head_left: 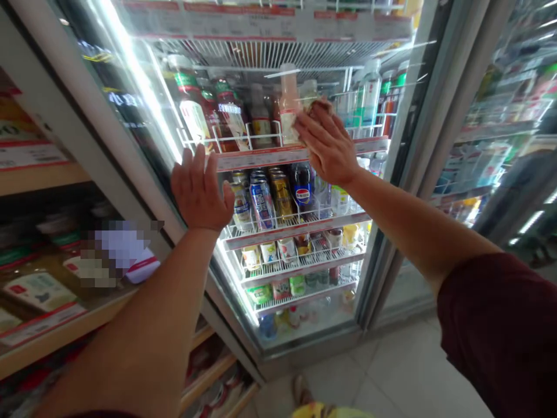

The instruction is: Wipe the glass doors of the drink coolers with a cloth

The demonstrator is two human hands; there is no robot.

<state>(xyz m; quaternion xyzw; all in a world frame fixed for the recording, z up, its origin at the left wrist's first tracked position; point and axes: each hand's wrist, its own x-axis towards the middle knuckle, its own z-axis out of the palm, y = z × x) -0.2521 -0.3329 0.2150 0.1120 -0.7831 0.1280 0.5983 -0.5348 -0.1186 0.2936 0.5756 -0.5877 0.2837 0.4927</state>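
Note:
A glass fridge door (304, 331) fills the middle of the head view, lit from inside. My right hand (333, 148) presses a crumpled, pale cloth (319, 107) against the glass at the height of the upper bottle shelf. Most of the cloth is hidden by the fingers. On the left side of the door, my left hand (202, 194) rests with fingers spread, holding nothing. Behind the glass are bottles, among them a pink one (288, 98), and cans such as a blue one (262, 203) on the shelf below.
Shelves with jars (39, 284) and price strips stand close on the left. Another glass fridge door (487, 133) is at the right. The tiled floor (404, 371) lies below, with a shoe (301, 388) and something yellow (331, 411) at the bottom edge.

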